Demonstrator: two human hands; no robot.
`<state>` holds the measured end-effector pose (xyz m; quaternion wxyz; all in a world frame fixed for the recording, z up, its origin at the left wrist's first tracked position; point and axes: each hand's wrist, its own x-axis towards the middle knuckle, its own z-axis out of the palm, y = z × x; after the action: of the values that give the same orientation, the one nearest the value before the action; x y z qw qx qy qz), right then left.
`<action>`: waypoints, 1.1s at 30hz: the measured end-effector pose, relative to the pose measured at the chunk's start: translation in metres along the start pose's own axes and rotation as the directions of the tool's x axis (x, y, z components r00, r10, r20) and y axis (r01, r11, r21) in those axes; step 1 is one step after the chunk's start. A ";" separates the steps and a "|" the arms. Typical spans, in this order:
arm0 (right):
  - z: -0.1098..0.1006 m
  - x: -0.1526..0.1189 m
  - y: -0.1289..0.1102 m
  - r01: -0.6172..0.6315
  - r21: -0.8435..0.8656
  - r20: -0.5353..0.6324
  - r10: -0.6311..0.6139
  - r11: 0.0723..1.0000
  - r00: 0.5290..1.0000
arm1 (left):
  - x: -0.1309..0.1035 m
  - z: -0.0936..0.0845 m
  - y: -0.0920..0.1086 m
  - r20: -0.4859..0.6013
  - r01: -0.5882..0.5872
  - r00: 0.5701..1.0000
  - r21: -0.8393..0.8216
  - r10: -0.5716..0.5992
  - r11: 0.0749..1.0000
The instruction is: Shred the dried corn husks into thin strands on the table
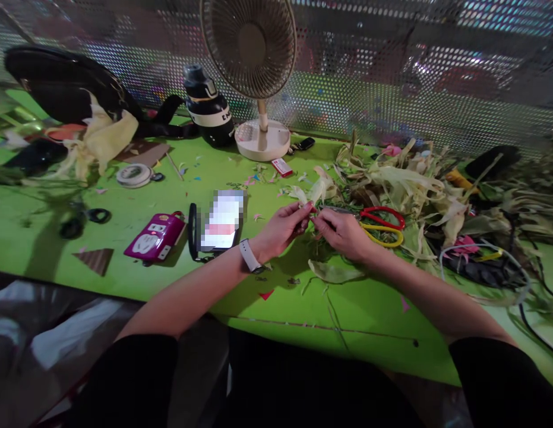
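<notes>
Close together over the green table (276, 333), my two hands meet at a pale, dried corn husk (321, 189) gathered into a ruffled bunch. My left hand (285, 226), with a watch at its wrist, pinches the lower end of the husk between thumb and fingers. My right hand (341, 232) is closed in a pinch right beside it; what sits between its fingertips is too small to make out. Partly behind the right hand lie scissors (387, 226) with red and yellow handles. A loose husk strip (334, 272) rests below the hands.
Heaped husks (405, 184) cover the right side, near a cable loop (525, 279). A lit phone (223, 220) and purple case (155, 238) lie left. Behind stand a fan (262, 139), a bottle (211, 116) and a black bag (66, 83), before a perforated metal screen (369, 77).
</notes>
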<state>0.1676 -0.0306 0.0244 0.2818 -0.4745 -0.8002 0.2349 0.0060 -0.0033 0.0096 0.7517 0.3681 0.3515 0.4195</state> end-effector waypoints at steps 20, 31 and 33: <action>-0.010 0.010 0.007 -0.249 0.707 0.022 0.331 0.662 0.943 | -0.011 -0.001 0.018 0.259 0.184 0.937 0.212 -0.236 0.960; -0.004 0.009 0.001 -0.168 0.740 -0.098 0.352 0.651 0.931 | -0.013 0.000 0.014 0.327 0.065 0.929 0.314 -0.172 0.947; -0.003 0.009 0.001 -0.157 0.734 -0.137 0.371 0.660 0.918 | -0.014 -0.001 0.016 0.373 0.045 0.909 0.354 -0.185 0.934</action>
<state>0.1671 -0.0214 0.0280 0.5131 -0.4687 -0.5213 0.4952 -0.0062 -0.0100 0.0258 0.7570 0.5476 0.2779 0.2231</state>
